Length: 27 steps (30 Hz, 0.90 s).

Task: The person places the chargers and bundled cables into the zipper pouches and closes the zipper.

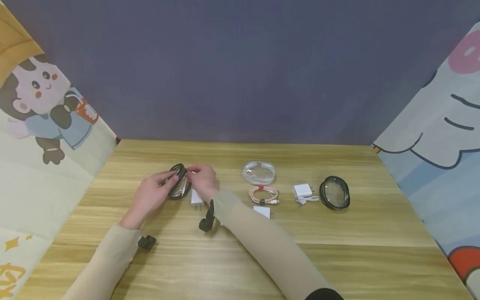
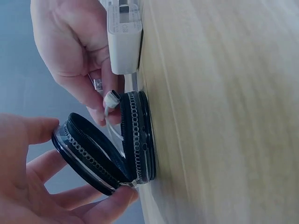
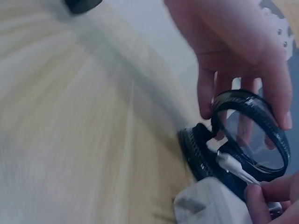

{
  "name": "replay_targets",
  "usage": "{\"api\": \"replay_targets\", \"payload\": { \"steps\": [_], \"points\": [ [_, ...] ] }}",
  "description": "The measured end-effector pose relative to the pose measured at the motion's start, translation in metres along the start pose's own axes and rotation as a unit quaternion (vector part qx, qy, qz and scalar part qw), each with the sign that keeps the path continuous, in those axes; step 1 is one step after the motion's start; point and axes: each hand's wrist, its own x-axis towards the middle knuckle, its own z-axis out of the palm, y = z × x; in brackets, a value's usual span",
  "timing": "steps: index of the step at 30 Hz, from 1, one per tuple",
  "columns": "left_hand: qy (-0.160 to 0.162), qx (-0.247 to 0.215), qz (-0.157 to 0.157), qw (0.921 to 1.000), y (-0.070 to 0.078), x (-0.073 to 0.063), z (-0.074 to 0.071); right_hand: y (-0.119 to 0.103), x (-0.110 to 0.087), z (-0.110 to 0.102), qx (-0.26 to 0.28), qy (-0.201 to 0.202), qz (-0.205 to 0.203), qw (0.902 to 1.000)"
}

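Observation:
A small round clear pouch with a black zipper rim (image 2: 134,135) stands partly unzipped on the table. My left hand (image 1: 151,193) holds its raised lid (image 2: 88,156), thumb on one side and fingers on the other. At the pouch's mouth, my right hand (image 1: 203,181) pinches a thin white cable (image 3: 233,167). One white plug of that cable (image 2: 112,99) hangs at the opening, and a metal connector (image 2: 97,84) shows by the right fingers. Close below the right hand lies a white charger (image 1: 196,197), prongs toward me. How much cable lies inside the pouch is hidden.
Toward the right are a clear white-rimmed pouch (image 1: 249,180), a coiled peach cable (image 1: 251,195), a white charger (image 1: 261,211) partly behind the right sleeve, another white charger (image 1: 302,190), a bundled white cable (image 1: 309,199) and a second black-rimmed pouch (image 1: 325,199).

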Motion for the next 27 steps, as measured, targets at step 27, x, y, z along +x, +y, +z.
{"api": "replay_targets", "payload": {
  "steps": [27],
  "points": [
    [-0.015,-0.003,-0.004,0.9999,0.001,0.000,-0.002,-0.003,0.002,-0.010,-0.055,-0.131,-0.046,0.9888]
  ]
}}
